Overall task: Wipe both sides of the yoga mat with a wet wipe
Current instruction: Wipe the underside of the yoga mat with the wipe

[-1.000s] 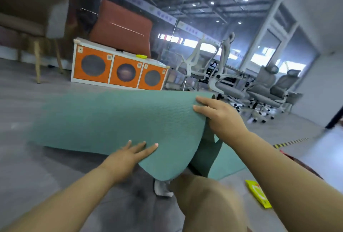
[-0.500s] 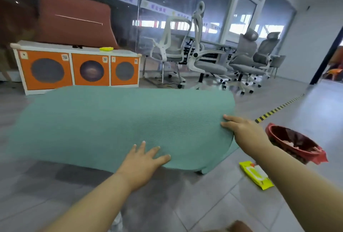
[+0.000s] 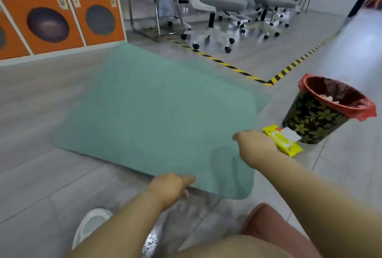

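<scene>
Head view, frame centre: my left hand (image 3: 169, 187) and right hand (image 3: 255, 144) each gripped the teal foam yoga mat (image 3: 153, 117) by its near edge.

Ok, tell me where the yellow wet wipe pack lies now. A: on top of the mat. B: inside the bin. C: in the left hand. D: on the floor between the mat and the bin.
D: the yellow wet wipe pack lies on the floor, just right of the green mat and in front of the leaf-patterned bin.
</scene>
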